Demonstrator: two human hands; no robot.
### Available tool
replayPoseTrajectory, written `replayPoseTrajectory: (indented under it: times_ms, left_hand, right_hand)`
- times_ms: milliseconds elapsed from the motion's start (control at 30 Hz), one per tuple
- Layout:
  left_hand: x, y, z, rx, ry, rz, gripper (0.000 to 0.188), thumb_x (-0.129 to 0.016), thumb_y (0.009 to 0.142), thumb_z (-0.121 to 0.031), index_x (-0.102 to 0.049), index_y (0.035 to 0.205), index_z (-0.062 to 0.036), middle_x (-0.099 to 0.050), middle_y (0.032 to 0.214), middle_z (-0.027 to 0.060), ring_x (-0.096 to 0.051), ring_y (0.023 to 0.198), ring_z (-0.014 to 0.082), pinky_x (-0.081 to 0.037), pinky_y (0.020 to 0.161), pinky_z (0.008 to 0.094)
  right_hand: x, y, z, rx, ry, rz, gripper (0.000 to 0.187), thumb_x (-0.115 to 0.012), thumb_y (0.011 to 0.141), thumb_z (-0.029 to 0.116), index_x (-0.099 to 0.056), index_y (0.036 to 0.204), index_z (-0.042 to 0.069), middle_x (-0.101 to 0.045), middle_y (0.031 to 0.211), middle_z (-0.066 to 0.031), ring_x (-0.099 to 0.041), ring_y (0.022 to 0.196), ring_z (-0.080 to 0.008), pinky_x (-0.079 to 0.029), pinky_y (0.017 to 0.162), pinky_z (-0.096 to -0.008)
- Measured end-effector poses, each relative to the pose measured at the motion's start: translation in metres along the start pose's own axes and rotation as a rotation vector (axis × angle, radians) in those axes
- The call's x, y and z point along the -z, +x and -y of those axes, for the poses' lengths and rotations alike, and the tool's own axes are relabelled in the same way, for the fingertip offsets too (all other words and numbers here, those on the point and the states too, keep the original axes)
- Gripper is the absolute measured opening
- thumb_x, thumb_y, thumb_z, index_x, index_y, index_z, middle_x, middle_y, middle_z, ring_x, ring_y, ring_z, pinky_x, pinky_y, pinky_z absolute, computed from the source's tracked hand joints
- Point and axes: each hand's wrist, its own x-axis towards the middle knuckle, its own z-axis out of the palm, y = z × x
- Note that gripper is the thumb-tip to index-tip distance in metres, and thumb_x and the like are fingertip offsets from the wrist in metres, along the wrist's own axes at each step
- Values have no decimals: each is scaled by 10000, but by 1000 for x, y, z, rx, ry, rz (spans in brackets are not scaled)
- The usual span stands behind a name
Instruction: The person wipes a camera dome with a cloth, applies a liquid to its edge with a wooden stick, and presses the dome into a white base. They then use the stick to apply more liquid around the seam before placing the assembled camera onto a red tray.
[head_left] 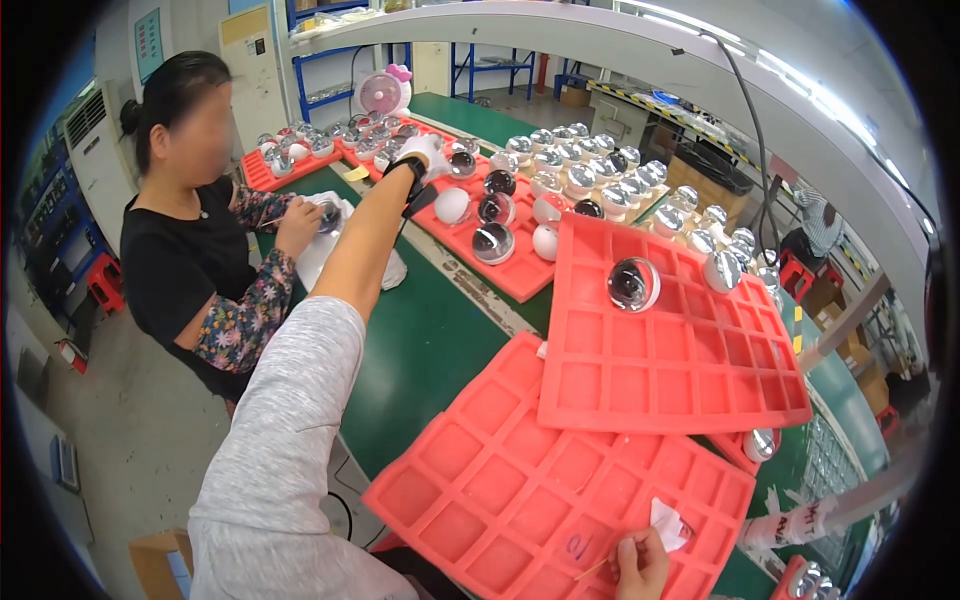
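My left hand (pixel 426 155), in a white glove with a dark band at the wrist, reaches far out over a red grid tray (pixel 520 272) of clear and white balls. Beside it sits a clear ball with a dark-looking inside (pixel 462 164); the glove's fingers are too unclear to tell whether they grip anything. Low in the view, my bare right hand (pixel 640 566) is closed, pinching a thin wooden stick (pixel 592 571). It is over a red compartment tray (pixel 470 505), and a crumpled white cloth (pixel 668 524) lies by its fingertips.
Another red tray (pixel 625 385) overlaps the near one and bears a clear ball (pixel 633 284). Rows of clear domes (pixel 580 180) stand beyond. At left a co-worker (pixel 185 215) handles a ball and white cloth. A metal post (pixel 840 510) and hanging cable (pixel 750 110) stand at right.
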Motion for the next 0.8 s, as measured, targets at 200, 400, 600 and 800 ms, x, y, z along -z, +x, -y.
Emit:
replayPoseTrajectory:
  times_ms: [200, 400, 600, 800]
  left_hand:
    - [-33, 3, 34, 69, 64, 35, 637, -777, 725, -447, -664, 1274, -143, -696, 1205, 169, -668, 1131, 335, -555, 953, 421]
    - [-77, 33, 30, 124, 43, 326, 531, -675, 823, -488, -708, 1221, -138, -693, 1228, 158, -666, 1133, 331, -537, 953, 423]
    - [-90, 64, 55, 35, 119, 471, 538, -523, 917, -526, -707, 1209, -114, -688, 1233, 168, -669, 1113, 339, -497, 975, 452]
    - [-65, 39, 38, -82, 208, 178, 539, -494, 953, -527, -707, 1183, -89, -685, 1232, 169, -675, 1081, 356, -500, 943, 491]
  right_hand:
    - [-2, 8, 0, 179, -256, 27, 119, -592, 1011, 110, -578, 921, 35, -516, 771, 7, -467, 686, -97, -396, 616, -234]
    - [-4, 12, 8, 45, -219, 37, 88, -606, 989, 70, -582, 923, 17, -548, 774, -20, -490, 697, -113, -420, 629, -254]
    - [-2, 15, 12, -12, -224, 73, 81, -622, 976, 56, -588, 922, 7, -557, 777, -30, -506, 704, -117, -432, 634, -267]
    - [-3, 16, 11, 80, -247, 64, 84, -611, 990, 73, -596, 939, 8, -571, 787, -35, -514, 717, -116, -434, 647, -260]
